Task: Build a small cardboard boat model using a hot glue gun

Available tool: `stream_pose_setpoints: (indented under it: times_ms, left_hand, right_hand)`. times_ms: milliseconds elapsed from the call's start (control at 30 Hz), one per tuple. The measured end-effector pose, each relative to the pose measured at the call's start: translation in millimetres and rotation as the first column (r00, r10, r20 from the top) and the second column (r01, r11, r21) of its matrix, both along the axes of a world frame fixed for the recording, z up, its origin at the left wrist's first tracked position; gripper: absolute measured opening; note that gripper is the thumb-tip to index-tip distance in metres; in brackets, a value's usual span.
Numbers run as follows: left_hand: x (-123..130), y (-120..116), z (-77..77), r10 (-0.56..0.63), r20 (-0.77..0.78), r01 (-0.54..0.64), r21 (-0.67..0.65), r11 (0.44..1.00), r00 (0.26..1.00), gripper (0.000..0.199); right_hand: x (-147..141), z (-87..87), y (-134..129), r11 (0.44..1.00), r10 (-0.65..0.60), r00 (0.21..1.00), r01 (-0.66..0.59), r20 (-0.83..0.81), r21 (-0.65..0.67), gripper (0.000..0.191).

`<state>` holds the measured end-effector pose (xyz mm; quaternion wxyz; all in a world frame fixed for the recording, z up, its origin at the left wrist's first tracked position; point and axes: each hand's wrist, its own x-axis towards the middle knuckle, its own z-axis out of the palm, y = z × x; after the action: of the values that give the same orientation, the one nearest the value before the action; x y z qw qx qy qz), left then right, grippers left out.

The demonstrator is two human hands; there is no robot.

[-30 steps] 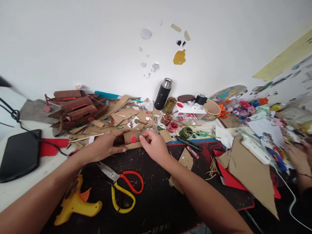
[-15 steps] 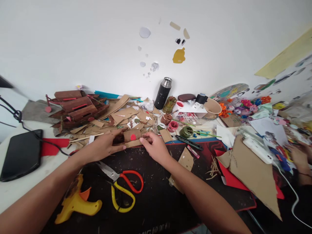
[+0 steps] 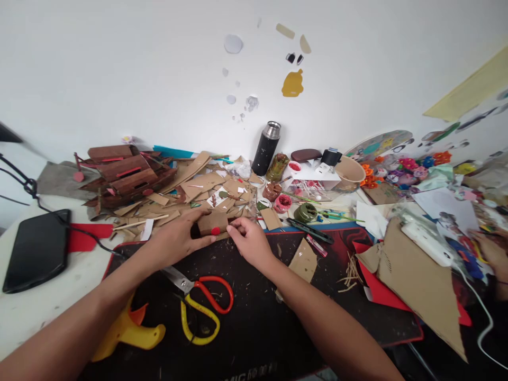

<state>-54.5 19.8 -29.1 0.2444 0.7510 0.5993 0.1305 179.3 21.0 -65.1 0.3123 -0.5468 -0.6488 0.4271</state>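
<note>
A small brown cardboard piece (image 3: pixel 209 222) with a red round patch (image 3: pixel 215 231) lies between my hands at the back edge of the dark mat. My left hand (image 3: pixel 177 239) grips its left end, fingers behind and thumb along the front. At its right end, my right hand (image 3: pixel 246 238) pinches the edge with thumb and curled fingers. Scissors (image 3: pixel 186 286) with one red and one yellow handle lie open on the mat below. Beside them is a yellow plastic tool (image 3: pixel 137 330), partly covered by my left forearm.
Cardboard scraps (image 3: pixel 202 182) pile up behind my hands, beside a brown cardboard model (image 3: pixel 130 172). Further right stand a black flask (image 3: pixel 266 149) and paint jars (image 3: pixel 305 212). A phone (image 3: pixel 37 251) lies left; another person's hand (image 3: pixel 492 251) shows far right.
The cardboard piece has tilted between my hands, and its red patch now sits lower. My left hand has shifted slightly right. The view has moved a little.
</note>
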Motion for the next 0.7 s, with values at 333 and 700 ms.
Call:
stream_pose_setpoints:
  times_ms: [333,700]
  left_hand:
    - [9.9,-0.5,-0.6,0.079,-0.12,-0.079,0.005,0.997,0.99,0.086]
    - [0.0,-0.4,10.5,0.012,-0.005,-0.012,-0.051,0.999,1.0,0.1]
  right_hand:
    - [-2.0,-0.1,-3.3,0.999,-0.001,0.998,0.004,-0.056,0.042,0.021]
    - [-2.8,-1.2,-5.4,0.999,0.007,1.0,-0.006,-0.03,0.034,0.017]
